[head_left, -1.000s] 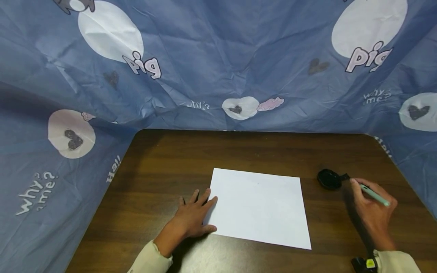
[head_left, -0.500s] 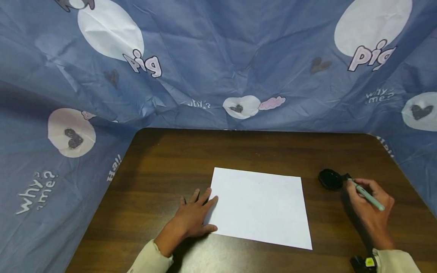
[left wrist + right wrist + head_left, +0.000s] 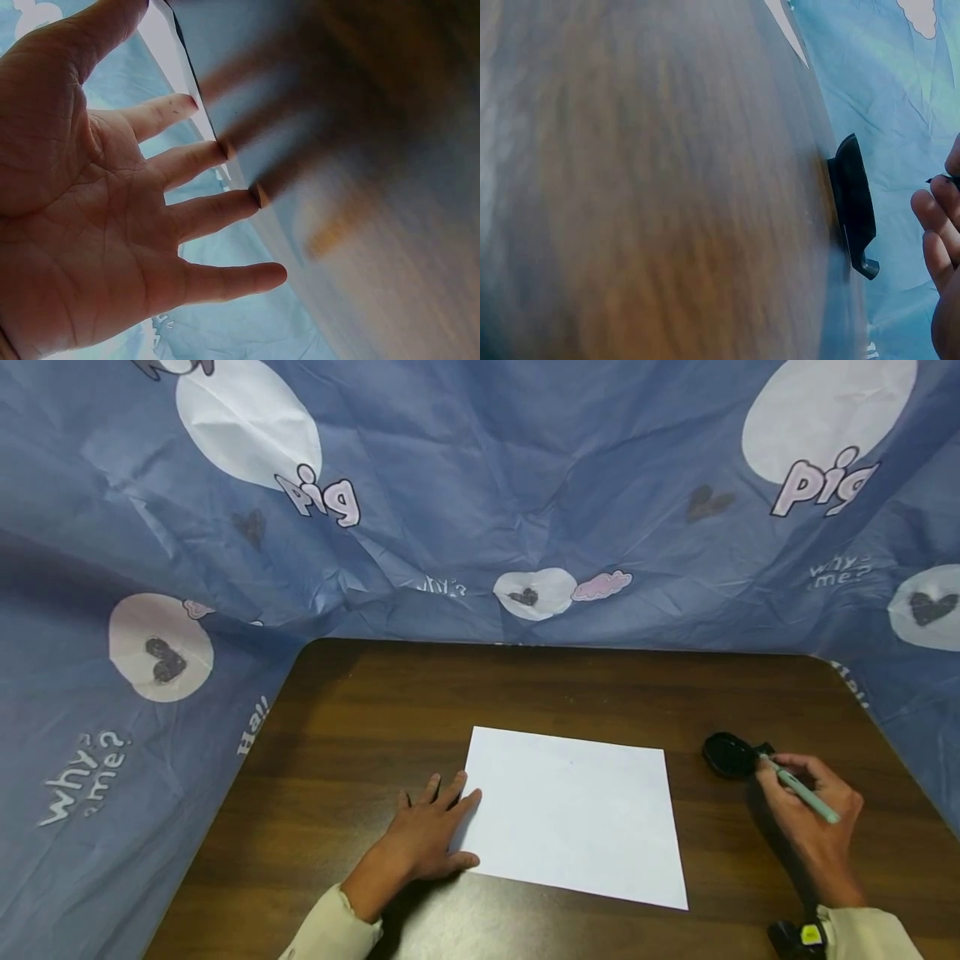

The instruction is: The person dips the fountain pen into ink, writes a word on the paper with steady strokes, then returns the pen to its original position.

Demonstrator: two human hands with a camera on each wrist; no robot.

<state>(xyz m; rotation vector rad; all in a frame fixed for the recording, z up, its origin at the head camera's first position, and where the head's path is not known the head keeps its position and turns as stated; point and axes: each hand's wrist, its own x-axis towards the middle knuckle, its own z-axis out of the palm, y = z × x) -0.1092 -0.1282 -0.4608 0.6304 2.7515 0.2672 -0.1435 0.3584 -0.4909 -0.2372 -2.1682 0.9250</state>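
A white sheet of paper is laid on a brown wooden surface. Its left edge is touched by the left hand, the straight fingers spread apart, apparently so that it is steadied. To the right, a pale green pen is pinched in the fingers of the right hand, slanted as if for easy control, just beside a black dish.
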